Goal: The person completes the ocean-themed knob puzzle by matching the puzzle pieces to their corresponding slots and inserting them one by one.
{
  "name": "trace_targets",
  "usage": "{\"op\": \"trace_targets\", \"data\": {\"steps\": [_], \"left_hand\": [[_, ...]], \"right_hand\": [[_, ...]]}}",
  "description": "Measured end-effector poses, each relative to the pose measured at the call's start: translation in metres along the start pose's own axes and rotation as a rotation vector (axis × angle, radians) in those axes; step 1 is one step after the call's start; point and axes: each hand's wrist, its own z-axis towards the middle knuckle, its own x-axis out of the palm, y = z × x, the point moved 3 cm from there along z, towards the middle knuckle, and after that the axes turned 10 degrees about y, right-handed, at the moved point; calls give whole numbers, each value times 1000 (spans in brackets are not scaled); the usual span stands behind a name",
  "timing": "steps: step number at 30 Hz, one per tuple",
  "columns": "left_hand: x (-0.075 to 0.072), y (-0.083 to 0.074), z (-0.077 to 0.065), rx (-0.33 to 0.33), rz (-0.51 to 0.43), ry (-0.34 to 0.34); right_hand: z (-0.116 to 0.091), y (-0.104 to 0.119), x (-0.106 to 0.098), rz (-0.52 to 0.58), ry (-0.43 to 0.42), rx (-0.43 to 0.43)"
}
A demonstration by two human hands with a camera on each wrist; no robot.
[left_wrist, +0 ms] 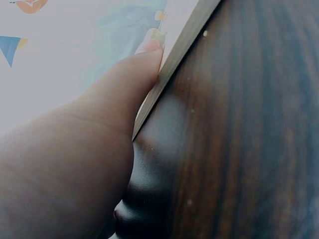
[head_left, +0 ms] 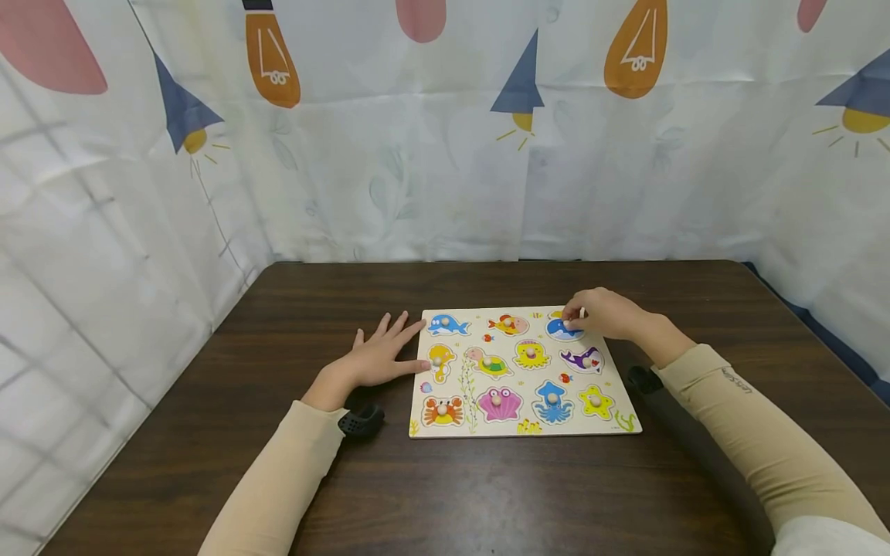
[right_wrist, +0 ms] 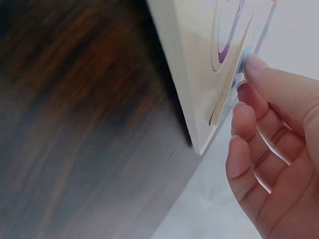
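Observation:
A wooden peg puzzle board with sea-animal pieces lies on the table. At its upper right corner my right hand pinches the knob of a blue puzzle piece between thumb and fingertips. In the right wrist view that piece's edge stands slightly tilted up from the board, and the other fingers curl loosely beside it. My left hand lies spread at the board's left edge. Its thumb presses on the board near the seahorse piece, and the index fingertip is at the upper left corner.
Around the board are several other knobbed pieces, among them a crab, a pink shell, a blue squid and a yellow starfish. The dark wooden table ends at a patterned curtain.

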Motion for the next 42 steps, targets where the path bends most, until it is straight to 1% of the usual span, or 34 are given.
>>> {"op": "trace_targets", "data": {"steps": [8,16,28,33,38,42], "left_hand": [[0,-1,-1,-2,5,-3],[1,0,-1,-2,5,-3],[0,0,0,-1,3,-5],[0,1,0,-4,5,-4],[1,1,1,0,0,-5],[0,2,2,1,3,-8]], "right_hand": [[0,4,-1,6,12,-3],[3,4,0,-28,31,13],[2,6,-3,-57,50,-2],[4,4,-2,-32,54,17],[3,3,-1,0,47,14],[1,5,-1,4,30,8]]}}
